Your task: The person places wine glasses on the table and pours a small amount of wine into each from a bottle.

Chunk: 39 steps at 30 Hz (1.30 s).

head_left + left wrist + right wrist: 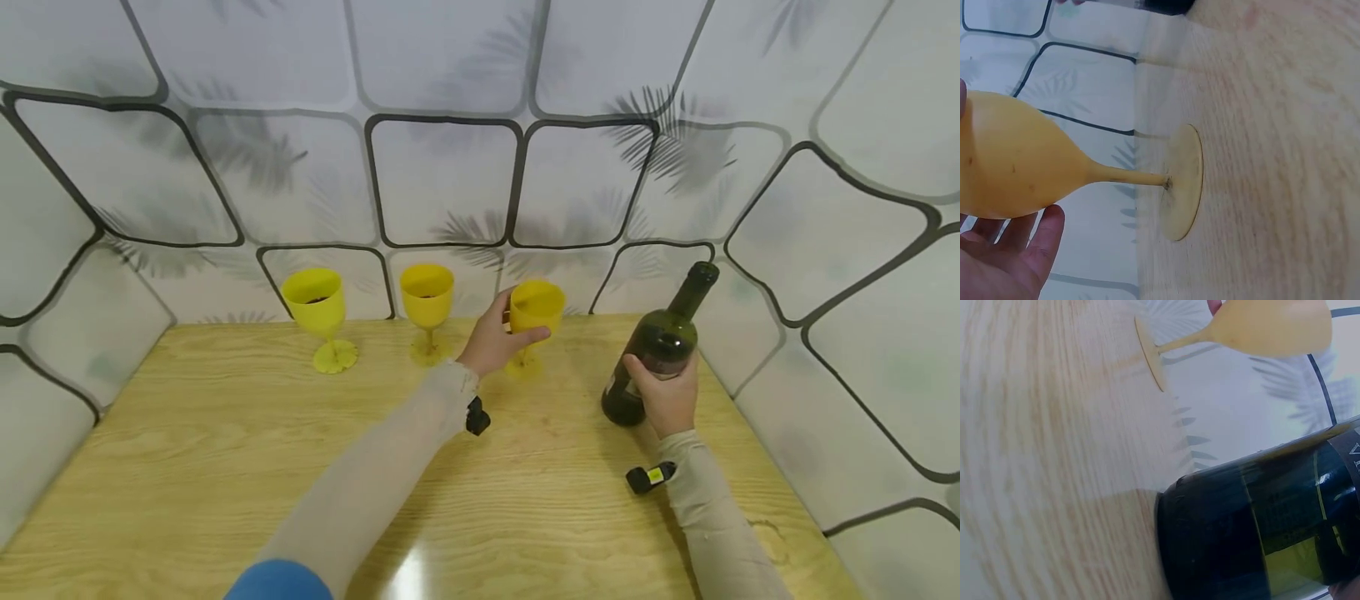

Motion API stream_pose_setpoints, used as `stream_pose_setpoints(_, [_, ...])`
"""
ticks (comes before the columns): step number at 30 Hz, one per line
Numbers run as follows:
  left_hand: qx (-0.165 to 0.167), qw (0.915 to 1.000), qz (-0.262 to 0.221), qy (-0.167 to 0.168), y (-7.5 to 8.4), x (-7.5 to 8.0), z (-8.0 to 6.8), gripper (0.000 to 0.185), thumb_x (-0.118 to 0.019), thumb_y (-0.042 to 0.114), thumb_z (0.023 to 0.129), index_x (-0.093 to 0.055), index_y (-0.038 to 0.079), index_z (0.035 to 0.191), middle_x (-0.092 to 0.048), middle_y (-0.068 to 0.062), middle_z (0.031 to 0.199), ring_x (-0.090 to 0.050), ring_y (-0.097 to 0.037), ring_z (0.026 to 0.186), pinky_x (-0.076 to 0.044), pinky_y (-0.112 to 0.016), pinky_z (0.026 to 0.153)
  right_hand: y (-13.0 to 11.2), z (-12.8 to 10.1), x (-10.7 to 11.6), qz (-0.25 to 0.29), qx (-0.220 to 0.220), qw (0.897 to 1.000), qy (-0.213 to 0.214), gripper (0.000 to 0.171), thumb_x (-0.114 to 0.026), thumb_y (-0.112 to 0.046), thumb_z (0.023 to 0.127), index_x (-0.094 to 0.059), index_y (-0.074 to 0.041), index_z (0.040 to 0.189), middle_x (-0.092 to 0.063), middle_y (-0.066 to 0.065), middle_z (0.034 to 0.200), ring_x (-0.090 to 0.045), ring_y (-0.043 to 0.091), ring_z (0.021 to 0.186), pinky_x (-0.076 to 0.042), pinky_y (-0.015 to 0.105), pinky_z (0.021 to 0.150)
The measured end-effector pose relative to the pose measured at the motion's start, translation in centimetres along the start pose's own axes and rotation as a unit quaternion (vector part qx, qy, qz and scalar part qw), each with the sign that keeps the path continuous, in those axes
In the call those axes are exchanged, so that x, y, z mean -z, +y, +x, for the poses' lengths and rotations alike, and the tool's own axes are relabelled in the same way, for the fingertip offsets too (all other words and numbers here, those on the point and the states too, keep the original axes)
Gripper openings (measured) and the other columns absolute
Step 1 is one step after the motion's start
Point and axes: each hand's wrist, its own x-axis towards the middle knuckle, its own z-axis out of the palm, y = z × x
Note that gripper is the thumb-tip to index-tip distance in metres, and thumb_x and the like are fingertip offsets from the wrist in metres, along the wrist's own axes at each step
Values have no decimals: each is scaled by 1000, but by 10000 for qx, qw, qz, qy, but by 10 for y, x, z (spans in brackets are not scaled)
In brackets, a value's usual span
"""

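My left hand (498,337) holds the bowl of the rightmost yellow goblet (537,305), thumb at its front and fingers at its left and back. In the left wrist view, the foot of that goblet (1015,156) stands on the wooden tabletop. Farther right, my right hand (666,392) grips a dark green wine bottle (660,340) round its body, with the neck pointing up. The right wrist view shows the base of the bottle (1210,544) at the tabletop; whether it fully rests there I cannot tell.
Two more yellow goblets stand left of my left hand: a middle one (427,293) and a left one (315,302), both with something dark inside. The wooden table (187,467) meets a patterned wall (450,183) behind the goblets and at both sides.
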Motion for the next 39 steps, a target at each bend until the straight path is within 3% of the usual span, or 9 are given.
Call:
stream_pose_setpoints(13, [-285, 9974, -142, -645, 6, -8, -31, 82, -84, 37, 89, -37, 32, 157, -56, 8, 140, -57, -16, 124, -55, -35, 98, 2, 2, 0, -142, -22, 9999, 26, 78, -83, -4, 82, -43, 0, 148, -54, -17, 117, -52, 3, 109, -40, 21, 98])
stream_pose_setpoints(20, [-335, 9947, -256, -939, 7, -3, -54, 82, -85, 33, 88, -39, 33, 156, -58, 7, 135, -61, -15, 116, -58, -31, 90, 1, 2, 0, -78, -6, 10000, -36, 77, -84, -6, 83, -44, -4, 148, -55, -16, 118, -53, 3, 110, -41, 22, 97])
stream_pose_setpoints(28, [-104, 9952, 14, -972, 6, 25, -85, 89, -88, 40, 84, -37, 39, 157, -59, 7, 134, -65, -18, 109, -59, -35, 87, -2, -1, 1, -25, -15, 10000, -58, 73, -85, -9, 83, -47, -7, 145, -57, -13, 118, -54, 5, 109, -41, 22, 96])
stream_pose_setpoints(39, [-158, 9942, 383, -991, 3, 72, -116, 91, -91, 37, 81, -39, 34, 155, -58, 10, 136, -60, -17, 116, -52, -42, 101, -5, -5, -1, -47, -87, 9999, -101, 73, -85, -9, 83, -47, -10, 146, -56, -14, 118, -53, 4, 109, -40, 22, 96])
